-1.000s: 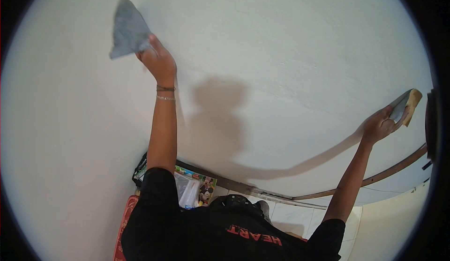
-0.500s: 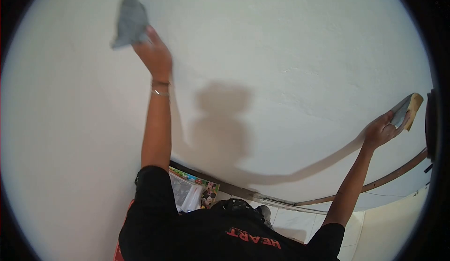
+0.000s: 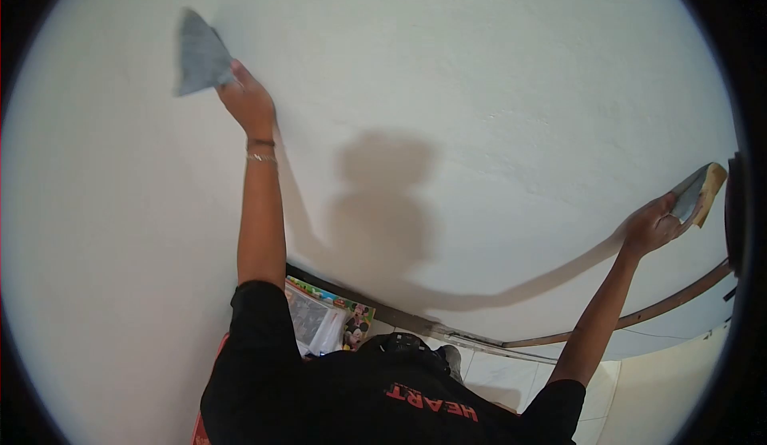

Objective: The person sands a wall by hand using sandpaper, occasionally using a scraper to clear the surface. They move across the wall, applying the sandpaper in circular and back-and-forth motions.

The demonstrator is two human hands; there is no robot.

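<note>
Raised at the upper left, my left hand (image 3: 248,103) grips a grey, roughly triangular sheet (image 3: 201,55) that looks like folded sandpaper or cloth, held near the pale wall (image 3: 495,61). Its outer edge is a little blurred. Over at the right, my right hand (image 3: 651,225) is closed on a folded sheet (image 3: 703,193), grey on one side and tan on the other, close to the wall. The fingertips of both hands are partly hidden by the sheets.
Low at the left centre lie a colourful printed board (image 3: 359,327) and clear plastic packets (image 3: 315,321). A brown strip (image 3: 671,297) runs along the wall at lower right. White floor tiles (image 3: 499,373) show below, and a dark object (image 3: 733,213) stands at the right edge.
My left hand has moved left and slightly down with the grey sheet, which has tilted. My right hand and its sheet have shifted slightly right and down.
</note>
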